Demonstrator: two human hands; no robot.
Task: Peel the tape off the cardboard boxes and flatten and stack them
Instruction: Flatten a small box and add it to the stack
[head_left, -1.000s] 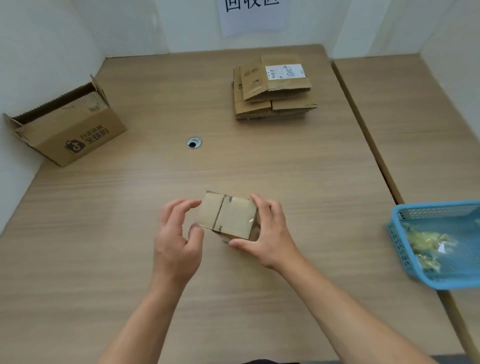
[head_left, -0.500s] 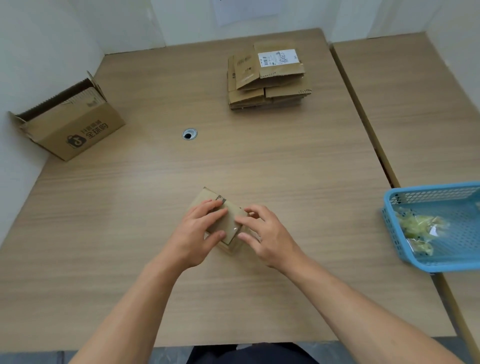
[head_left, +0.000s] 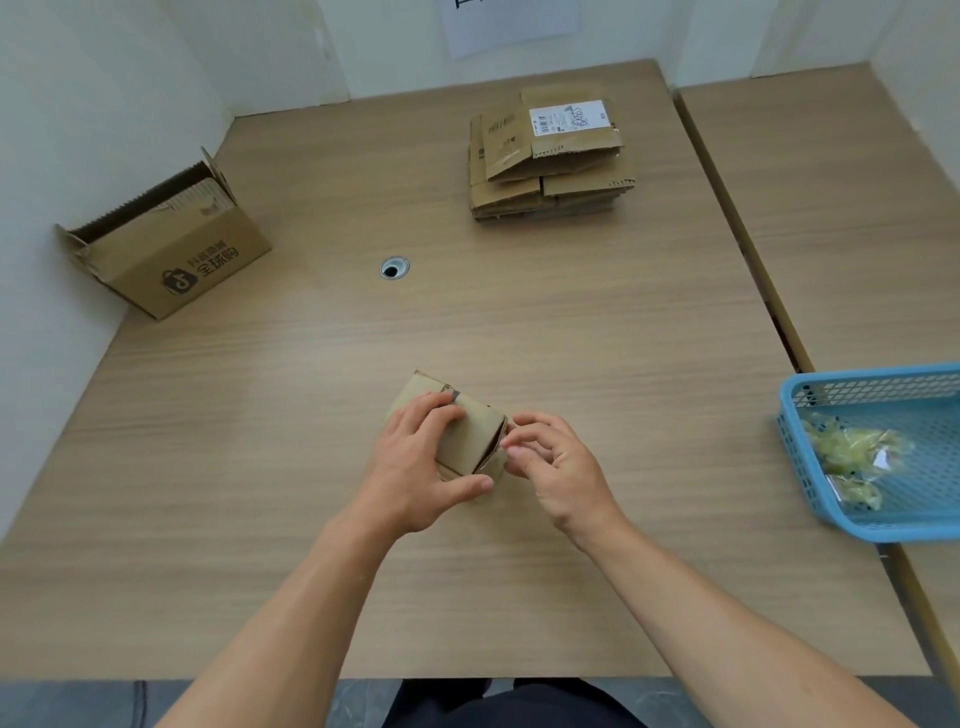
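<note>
A small brown corrugated cardboard box lies tilted on the pale wood-grain table, near its front middle. The left hand grips it, fingers curled over the smooth top and thumb along the near side. The right hand has curled fingertips drawn together at the box's raised right-end flap, though I cannot tell if they hold tape or card. A stack of flattened brown cardboard boxes lies far back, and a blue plastic mesh basket sits at the right edge.
</note>
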